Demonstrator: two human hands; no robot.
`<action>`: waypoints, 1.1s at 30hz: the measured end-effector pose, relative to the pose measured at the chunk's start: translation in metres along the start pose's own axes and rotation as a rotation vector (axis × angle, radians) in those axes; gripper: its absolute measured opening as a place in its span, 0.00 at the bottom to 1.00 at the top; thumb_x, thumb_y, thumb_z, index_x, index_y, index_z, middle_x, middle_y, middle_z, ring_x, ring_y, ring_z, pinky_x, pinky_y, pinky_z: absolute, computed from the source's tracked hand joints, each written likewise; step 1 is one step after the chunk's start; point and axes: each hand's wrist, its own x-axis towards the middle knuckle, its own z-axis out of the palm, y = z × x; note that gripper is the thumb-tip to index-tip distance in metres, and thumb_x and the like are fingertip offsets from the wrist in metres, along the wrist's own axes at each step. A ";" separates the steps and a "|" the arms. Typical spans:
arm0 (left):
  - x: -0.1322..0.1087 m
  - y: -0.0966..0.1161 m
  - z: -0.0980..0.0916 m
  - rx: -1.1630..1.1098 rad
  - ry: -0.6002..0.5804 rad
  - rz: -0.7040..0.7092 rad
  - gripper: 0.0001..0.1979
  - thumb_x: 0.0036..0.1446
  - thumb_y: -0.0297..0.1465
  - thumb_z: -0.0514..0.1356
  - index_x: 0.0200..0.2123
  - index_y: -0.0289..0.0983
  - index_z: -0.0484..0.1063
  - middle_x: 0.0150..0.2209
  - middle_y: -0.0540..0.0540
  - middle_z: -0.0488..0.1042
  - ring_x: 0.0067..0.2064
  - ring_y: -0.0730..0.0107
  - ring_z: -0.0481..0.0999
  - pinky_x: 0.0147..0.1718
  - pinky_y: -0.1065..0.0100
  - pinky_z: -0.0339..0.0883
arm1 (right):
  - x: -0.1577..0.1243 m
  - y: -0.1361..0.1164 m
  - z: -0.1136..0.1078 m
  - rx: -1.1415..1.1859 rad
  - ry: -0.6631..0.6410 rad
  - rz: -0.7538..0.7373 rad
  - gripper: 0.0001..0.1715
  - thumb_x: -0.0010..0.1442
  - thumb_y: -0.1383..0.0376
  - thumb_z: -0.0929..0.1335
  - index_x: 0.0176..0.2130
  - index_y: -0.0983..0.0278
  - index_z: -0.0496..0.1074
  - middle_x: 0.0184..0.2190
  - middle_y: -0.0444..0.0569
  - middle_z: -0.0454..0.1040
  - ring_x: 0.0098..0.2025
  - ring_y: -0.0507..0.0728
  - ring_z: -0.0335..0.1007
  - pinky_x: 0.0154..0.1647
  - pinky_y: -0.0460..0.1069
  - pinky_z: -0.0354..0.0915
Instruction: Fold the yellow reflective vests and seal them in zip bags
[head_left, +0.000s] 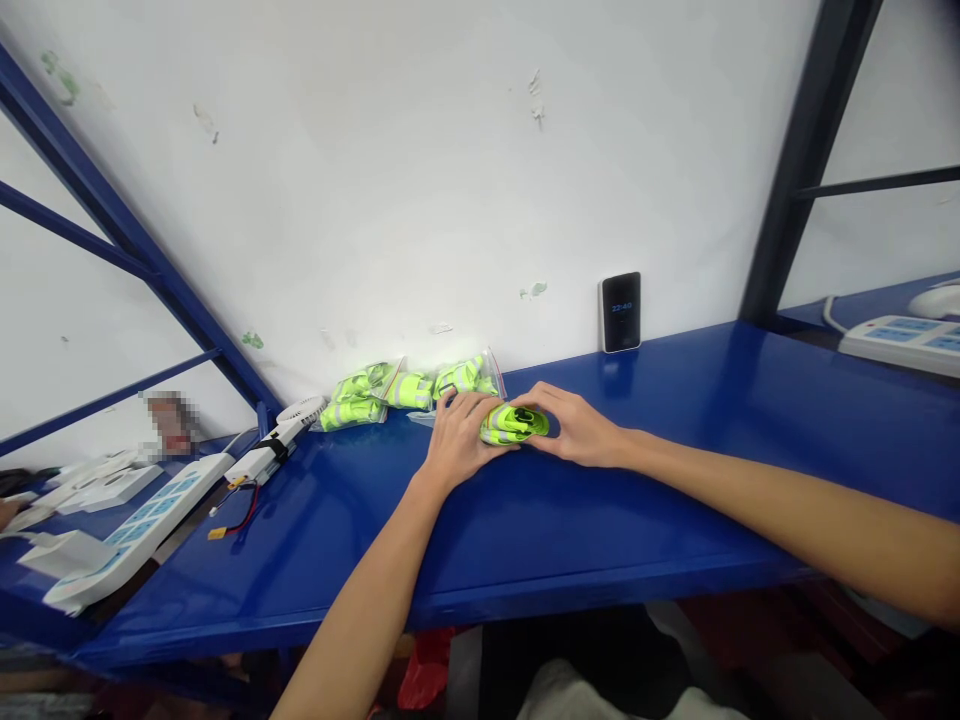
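A rolled-up neon-yellow reflective vest (514, 424) with silver strips sits between both hands above the blue table. My left hand (461, 435) is closed on its left end, fingers over the top and thumb along the near side. My right hand (576, 428) pinches the right end between thumb and fingers. Just behind my left hand, against the wall, lie several more yellow vests (360, 398) folded inside clear plastic bags (491, 372). Part of the nearest bag is hidden by my left hand.
On the blue table (675, 500), a phone (621, 312) leans upright against the wall. At left are a small white fan (302, 410), a white battery-like pack (262, 455) with loose wires, and a power strip (146, 530). Another power strip (911, 338) lies at far right.
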 end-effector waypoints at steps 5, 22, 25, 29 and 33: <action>0.003 0.006 -0.003 -0.043 0.022 0.099 0.26 0.55 0.47 0.62 0.53 0.40 0.67 0.49 0.43 0.76 0.51 0.60 0.74 0.61 0.53 0.51 | -0.002 -0.003 0.009 -0.057 0.052 -0.027 0.16 0.59 0.65 0.68 0.49 0.59 0.68 0.38 0.50 0.71 0.38 0.59 0.70 0.38 0.54 0.68; 0.001 0.007 0.006 -0.294 0.172 -0.103 0.25 0.51 0.45 0.66 0.48 0.39 0.68 0.45 0.43 0.76 0.48 0.60 0.75 0.49 0.59 0.68 | 0.000 -0.014 0.002 -0.068 -0.061 0.033 0.28 0.57 0.64 0.68 0.57 0.61 0.67 0.53 0.54 0.71 0.53 0.64 0.69 0.53 0.61 0.67; 0.002 0.007 0.005 -0.237 0.222 -0.036 0.18 0.54 0.39 0.64 0.45 0.38 0.70 0.42 0.44 0.77 0.46 0.62 0.76 0.48 0.60 0.67 | -0.001 -0.011 0.009 -0.097 -0.157 0.016 0.33 0.57 0.64 0.68 0.62 0.63 0.63 0.60 0.57 0.65 0.60 0.65 0.63 0.59 0.61 0.62; 0.004 0.007 0.002 -0.168 0.231 0.063 0.10 0.56 0.32 0.61 0.42 0.39 0.72 0.39 0.46 0.79 0.42 0.64 0.77 0.45 0.61 0.67 | -0.001 -0.011 0.013 -0.108 -0.248 0.010 0.39 0.57 0.64 0.68 0.65 0.65 0.56 0.64 0.58 0.60 0.63 0.65 0.59 0.61 0.60 0.60; 0.008 0.014 0.000 -0.091 0.246 0.181 0.09 0.55 0.29 0.60 0.41 0.39 0.73 0.39 0.46 0.79 0.42 0.64 0.77 0.43 0.62 0.66 | 0.002 -0.022 0.014 -0.104 -0.249 0.011 0.29 0.54 0.65 0.70 0.55 0.66 0.65 0.57 0.59 0.67 0.59 0.66 0.62 0.59 0.60 0.61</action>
